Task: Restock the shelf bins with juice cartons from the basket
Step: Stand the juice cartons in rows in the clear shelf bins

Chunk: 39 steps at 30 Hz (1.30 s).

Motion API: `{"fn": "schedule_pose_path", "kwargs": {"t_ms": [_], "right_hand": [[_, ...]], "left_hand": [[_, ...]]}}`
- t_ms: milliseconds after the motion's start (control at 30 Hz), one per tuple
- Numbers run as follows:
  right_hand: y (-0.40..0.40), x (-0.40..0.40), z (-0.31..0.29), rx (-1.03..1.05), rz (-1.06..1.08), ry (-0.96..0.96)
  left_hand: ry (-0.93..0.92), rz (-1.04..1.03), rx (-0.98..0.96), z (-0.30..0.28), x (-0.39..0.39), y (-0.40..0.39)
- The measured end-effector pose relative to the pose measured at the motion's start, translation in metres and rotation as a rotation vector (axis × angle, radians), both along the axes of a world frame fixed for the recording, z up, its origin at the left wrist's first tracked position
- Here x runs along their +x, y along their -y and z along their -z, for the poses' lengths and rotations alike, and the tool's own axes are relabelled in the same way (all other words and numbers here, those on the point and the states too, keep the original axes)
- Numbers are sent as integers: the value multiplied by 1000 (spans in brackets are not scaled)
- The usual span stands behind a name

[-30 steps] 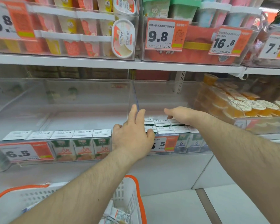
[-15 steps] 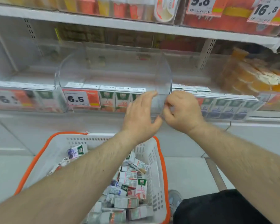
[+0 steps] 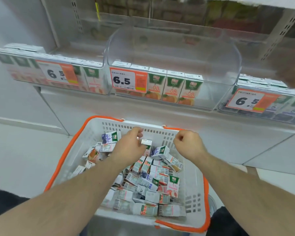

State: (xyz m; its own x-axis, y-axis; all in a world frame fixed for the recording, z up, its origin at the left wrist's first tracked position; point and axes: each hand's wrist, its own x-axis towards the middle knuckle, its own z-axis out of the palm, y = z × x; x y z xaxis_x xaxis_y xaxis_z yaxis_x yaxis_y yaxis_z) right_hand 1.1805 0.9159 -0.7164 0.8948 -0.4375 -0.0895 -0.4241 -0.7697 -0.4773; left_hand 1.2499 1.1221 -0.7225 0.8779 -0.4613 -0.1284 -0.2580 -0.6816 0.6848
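Observation:
A white basket (image 3: 112,125) with an orange rim stands below the shelf, holding several small juice cartons (image 3: 153,178) in a loose pile. My left hand (image 3: 129,148) is down over the pile, its fingers closed on an upright juice carton (image 3: 146,145). My right hand (image 3: 187,145) hovers over the basket's far right side, fingers curled into a fist with nothing in it. On the shelf, the middle clear bin (image 3: 216,92) has a front row of orange juice cartons (image 3: 173,88) and a free gap at its right end.
A left bin (image 3: 94,77) holds pink-labelled cartons and a right bin (image 3: 279,114) holds purple ones. Each bin front carries a 6.5 price tag (image 3: 128,80). A white shelf base runs behind the basket. Grey floor lies to the left.
Both hands came down from the shelf bins to the basket. The view tilted down. My left hand has closed on a carton in the pile.

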Motion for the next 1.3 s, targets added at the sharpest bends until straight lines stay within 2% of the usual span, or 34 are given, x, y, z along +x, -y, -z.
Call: {"fn": "schedule_pose_path", "kwargs": {"t_ms": [67,200,267,367,533,700,900,1000,1167,1300], "right_hand": [[3,5,21,80,34,-85],[9,14,58,226,77,-401],[10,20,76,274,116,-471],[11,30,100,301,204,-462],[-4,40,129,618,438,-395],[-16,49,144,595,507,-364],[-15,47,134,715,548,-219],[-8,39,109,661,470,-215],[7,33,35,491,294,-186],[9,24,-27,453,155,-124]], "left_hand": [[-14,14,36,14,4,3],[-41,71,127,39,17,14],[-51,88,177,53,26,22],[-12,123,239,77,41,37],[196,252,474,113,55,61],[212,307,586,136,59,72],[299,403,708,135,71,66],[184,358,520,127,70,54],[-317,-21,-32,75,59,34],[-521,-294,-465,23,48,27]]}}
